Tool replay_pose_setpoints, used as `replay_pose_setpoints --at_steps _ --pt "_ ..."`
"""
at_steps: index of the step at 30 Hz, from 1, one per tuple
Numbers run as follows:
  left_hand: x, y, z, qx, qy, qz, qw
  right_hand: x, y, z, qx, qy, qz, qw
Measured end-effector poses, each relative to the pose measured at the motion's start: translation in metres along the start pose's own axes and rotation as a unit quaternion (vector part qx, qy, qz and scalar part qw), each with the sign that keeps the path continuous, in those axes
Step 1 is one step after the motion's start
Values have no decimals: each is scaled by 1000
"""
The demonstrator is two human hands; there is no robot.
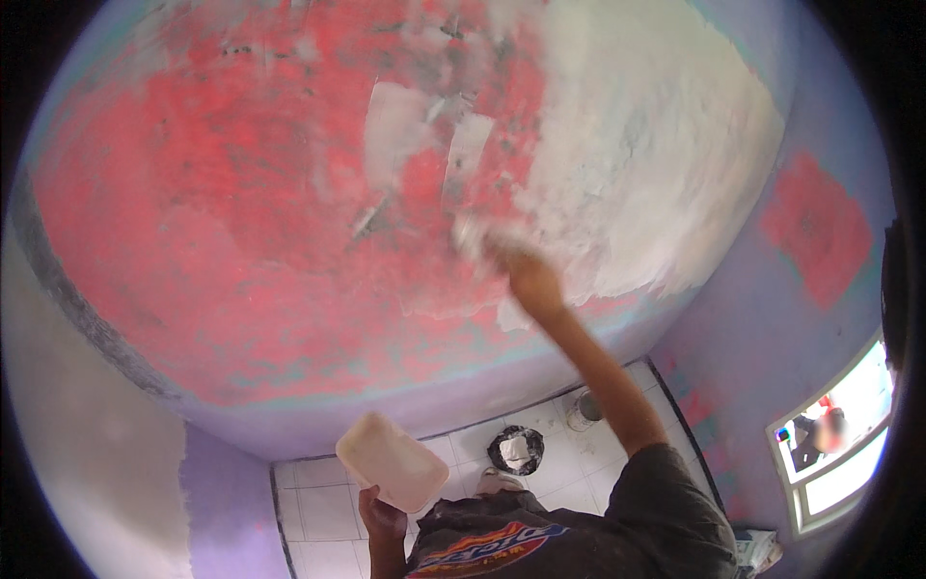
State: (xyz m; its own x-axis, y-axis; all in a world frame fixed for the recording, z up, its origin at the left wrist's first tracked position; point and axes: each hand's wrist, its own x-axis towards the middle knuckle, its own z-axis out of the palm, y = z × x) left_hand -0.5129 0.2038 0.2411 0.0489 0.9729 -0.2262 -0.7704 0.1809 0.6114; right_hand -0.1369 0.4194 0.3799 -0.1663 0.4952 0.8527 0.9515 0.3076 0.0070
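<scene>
Evidently the work in hand is on the broad wall of patchy red and grey-white coating (pixel 241 183), with the right hand (pixel 532 278) raised in front of it. Its grip seems closed on a pale tool with a light-coloured working end (pixel 468 234), though motion blur hides the exact shape and whether the edge touches the surface. The tool is near the boundary between the red area and the wide off-white coated area (pixel 656 145). Lower down, the left hand (pixel 384 516) has its grip on the near edge of a white rectangular plastic tub with rounded corners (pixel 395 468), tilted with its broad face towards the camera; I cannot tell how much it holds.

To do this well, I would set the tool's edge flat and evenly against the wall, use steady overlapping strokes, and feather the margin where off-white meets red so that no ridge forms. Holding the tub closer beneath the tool would probably catch drips. Footing deserves care too: a black plastic wrapping with white material inside (pixel 516 451) and a grey cylindrical bucket (pixel 583 411) stand on the white tiled floor (pixel 323 511).
</scene>
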Motion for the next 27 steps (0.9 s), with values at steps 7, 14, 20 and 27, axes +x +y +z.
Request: replay_pose_setpoints --at_steps 7,14,20,27 --pt "-9 4 -3 0 13 -3 1000 96 -11 -60 -38 93 -28 995" --pt "-3 10 -13 -2 25 28 999 88 -33 -34 -16 74 -48 996" --pt "-1 15 -14 -3 8 47 999 63 -47 -21 -31 -60 -22 997" --pt "-2 17 -19 10 11 50 999 193 -11 -91 -121 123 -7 985"
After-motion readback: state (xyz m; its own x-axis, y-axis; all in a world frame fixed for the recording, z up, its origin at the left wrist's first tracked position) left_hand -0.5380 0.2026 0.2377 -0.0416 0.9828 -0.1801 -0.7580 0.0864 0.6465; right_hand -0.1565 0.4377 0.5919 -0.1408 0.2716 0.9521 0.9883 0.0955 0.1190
